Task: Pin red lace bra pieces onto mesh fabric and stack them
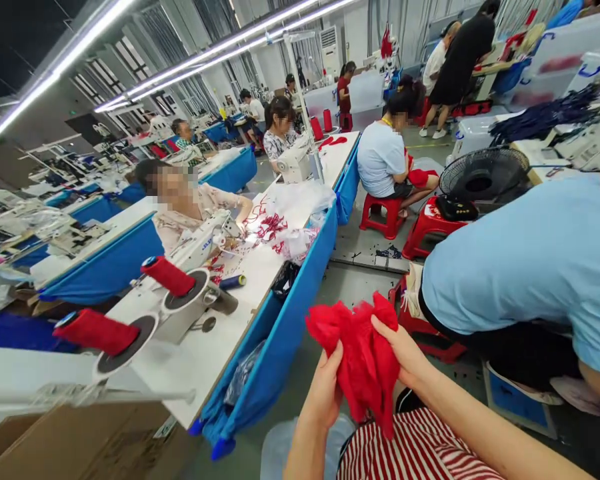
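A bunched piece of red fabric (363,353) hangs between my two hands, above my striped lap. My left hand (329,380) grips its left side, thumb on top. On the right side, my right hand (397,347) holds the same cloth with the thumb pressed over its upper edge. The fingers of both hands are mostly hidden behind the fabric. Loose folds droop below the hands. Whether it is one piece or several layers cannot be made out.
To the left stands a sewing table with a blue cloth trough (285,347), red thread cones (100,331) and a machine (200,243) where a person works. Close on my right, a person in a light blue shirt (520,260) bends over. A black fan (483,175) and red stools (384,215) stand beyond.
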`<state>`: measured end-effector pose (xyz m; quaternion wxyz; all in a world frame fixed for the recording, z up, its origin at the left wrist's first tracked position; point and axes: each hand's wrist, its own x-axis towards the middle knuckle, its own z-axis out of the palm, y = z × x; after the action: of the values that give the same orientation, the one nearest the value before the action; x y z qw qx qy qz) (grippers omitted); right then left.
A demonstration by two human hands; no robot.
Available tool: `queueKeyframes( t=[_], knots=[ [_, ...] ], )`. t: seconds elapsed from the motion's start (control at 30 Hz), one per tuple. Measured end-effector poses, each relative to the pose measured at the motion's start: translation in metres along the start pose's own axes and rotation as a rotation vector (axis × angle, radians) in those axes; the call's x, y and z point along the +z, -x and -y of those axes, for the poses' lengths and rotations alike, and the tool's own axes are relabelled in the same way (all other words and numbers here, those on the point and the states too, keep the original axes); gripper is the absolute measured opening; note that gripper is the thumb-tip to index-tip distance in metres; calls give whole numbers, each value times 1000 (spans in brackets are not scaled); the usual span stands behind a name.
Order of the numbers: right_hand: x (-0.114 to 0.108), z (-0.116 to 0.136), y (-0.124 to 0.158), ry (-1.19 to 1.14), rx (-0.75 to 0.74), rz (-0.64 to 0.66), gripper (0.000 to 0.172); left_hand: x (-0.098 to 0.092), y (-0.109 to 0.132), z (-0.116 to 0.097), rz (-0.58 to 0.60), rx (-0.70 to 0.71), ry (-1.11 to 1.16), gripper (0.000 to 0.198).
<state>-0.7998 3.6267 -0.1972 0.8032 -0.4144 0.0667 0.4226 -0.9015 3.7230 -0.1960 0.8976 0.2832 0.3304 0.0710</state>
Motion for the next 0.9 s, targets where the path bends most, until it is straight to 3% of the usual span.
queueKeyframes(
  t=[0.13, 0.27, 0.33, 0.43, 0.53, 0.63, 0.77, 0.9],
  knots=[
    [4, 35, -68, -130, 7, -9, 35, 21, -65, -32, 42, 41, -58, 49],
    [10, 64, -122, 14, 93, 113, 45, 53, -134, -55, 31, 284, -476, 43],
    [14, 77, -148, 88, 124, 115, 50, 68, -164, -64, 31, 377, -657, 44],
    [24, 100, -194, 50, 70, 47, 35, 81, -202, -81, 39, 449, -677, 66],
    [37, 133, -252, -31, 36, 44, 21, 82, -237, -103, 5, 500, -587, 83],
    [51, 176, -314, -69, -29, 34, 17, 75, -274, -132, -66, 517, -571, 86],
    [68, 246, -389, -72, -191, -4, 12, 61, -323, -177, -140, 522, -584, 79],
    [83, 321, -459, -80, -387, -62, 14, 43, -371, -213, -147, 454, -634, 54]
  ],
)
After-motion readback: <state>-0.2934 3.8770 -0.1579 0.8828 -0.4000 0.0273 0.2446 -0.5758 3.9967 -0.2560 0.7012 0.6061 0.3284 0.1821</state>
